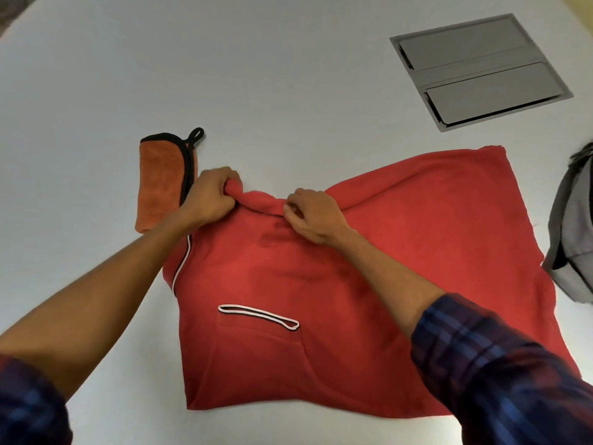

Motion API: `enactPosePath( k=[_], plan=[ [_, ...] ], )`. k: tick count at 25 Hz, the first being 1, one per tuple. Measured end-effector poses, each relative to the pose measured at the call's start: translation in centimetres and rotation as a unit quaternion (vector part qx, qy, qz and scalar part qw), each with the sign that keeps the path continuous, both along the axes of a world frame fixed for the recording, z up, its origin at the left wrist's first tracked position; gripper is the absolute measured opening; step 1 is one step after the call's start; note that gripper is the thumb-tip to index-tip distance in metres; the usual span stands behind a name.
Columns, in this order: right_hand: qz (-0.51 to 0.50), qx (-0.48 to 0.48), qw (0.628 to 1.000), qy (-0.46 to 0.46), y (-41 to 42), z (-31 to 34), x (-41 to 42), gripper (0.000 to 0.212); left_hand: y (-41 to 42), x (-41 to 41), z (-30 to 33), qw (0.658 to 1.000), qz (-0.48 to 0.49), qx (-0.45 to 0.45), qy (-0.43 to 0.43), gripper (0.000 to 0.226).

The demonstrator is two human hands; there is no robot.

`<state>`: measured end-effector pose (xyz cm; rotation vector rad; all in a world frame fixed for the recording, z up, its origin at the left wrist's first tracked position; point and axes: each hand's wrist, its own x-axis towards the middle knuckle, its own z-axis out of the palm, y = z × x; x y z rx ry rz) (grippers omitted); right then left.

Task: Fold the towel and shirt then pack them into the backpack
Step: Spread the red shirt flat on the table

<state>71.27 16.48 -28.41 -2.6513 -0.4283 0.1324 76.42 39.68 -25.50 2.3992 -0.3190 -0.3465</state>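
Observation:
A red shirt [321,284] with a white-trimmed chest pocket lies spread on the white table [224,75], partly folded. My left hand [210,195] grips a bunched fold of its far left edge. My right hand [313,216] pinches the same rolled edge a little to the right. A folded orange towel [160,181] with black trim and a hanging loop lies just left of my left hand. The grey backpack [574,229] sits at the right edge of the view, mostly cut off.
A grey metal cable hatch [481,70] is set flush into the table at the far right. The red shirt's right corner reaches close to the backpack.

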Motion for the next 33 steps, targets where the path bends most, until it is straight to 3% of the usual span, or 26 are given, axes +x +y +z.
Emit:
enactPosePath(
  k=[2, 5, 7, 11, 13, 15, 17, 19, 20, 22, 24, 26, 29, 33],
  plan=[
    [-0.059, 0.055, 0.995, 0.052, 0.6, 0.9, 1.1, 0.028, 0.6, -1.9, -0.2, 0.997, -0.07, 0.026, 0.003, 0.031],
    [-0.014, -0.029, 0.991, 0.13, 2.3, 1.4, 2.9, 0.046, 0.8, -3.6, 0.2, 0.992, -0.096, 0.084, 0.022, 0.024],
    [0.003, -0.069, 0.981, 0.182, 3.6, 1.2, 3.5, 0.051, 0.7, -4.1, 0.2, 0.994, -0.066, 0.078, 0.034, 0.024],
    [-0.023, -0.02, 0.97, 0.241, 4.3, 1.1, 3.8, 0.037, 0.6, -3.6, -0.4, 0.995, 0.059, -0.001, 0.083, 0.008],
    [-0.02, -0.016, 0.986, 0.164, 4.0, 1.7, 3.6, 0.029, 0.3, -2.9, 0.2, 0.99, 0.1, -0.033, 0.096, 0.018],
    [-0.046, -0.029, 0.998, -0.039, 3.4, 2.5, 3.9, 0.023, 0.1, -1.8, 1.5, 0.985, 0.143, -0.094, 0.026, 0.026],
    [-0.092, -0.011, 0.957, -0.274, 3.1, 3.4, 4.1, 0.016, 0.0, -0.8, 3.2, 0.967, 0.182, -0.17, -0.051, 0.019],
    [-0.091, -0.003, 0.927, -0.365, 3.0, 3.6, 4.1, 0.011, 0.0, 0.0, 3.9, 0.958, 0.189, -0.195, -0.096, 0.013],
    [-0.078, -0.014, 0.94, -0.332, 2.9, 3.2, 4.2, 0.013, -0.1, 0.2, 3.7, 0.959, 0.186, -0.187, -0.1, 0.012],
    [-0.088, -0.053, 0.982, -0.159, 2.7, 1.8, 4.3, 0.028, -0.3, 0.3, 2.2, 0.967, 0.192, -0.159, -0.05, 0.014],
    [-0.126, -0.059, 0.99, -0.005, 2.1, 0.8, 4.7, 0.045, -0.5, 0.3, 0.3, 0.971, 0.212, -0.091, 0.054, 0.037],
    [-0.157, -0.047, 0.986, 0.015, 1.5, 0.4, 5.5, 0.049, -0.6, 0.2, -1.1, 0.969, 0.212, -0.033, 0.119, 0.056],
    [-0.186, -0.083, 0.979, 0.019, 0.5, 0.3, 7.8, 0.051, -0.8, 0.4, -1.8, 0.969, 0.212, -0.029, 0.122, 0.07],
    [-0.239, -0.08, 0.958, 0.14, 0.7, 0.0, 10.8, 0.06, 0.3, 0.9, -2.9, 0.974, 0.184, -0.045, 0.127, 0.084]
  ],
)
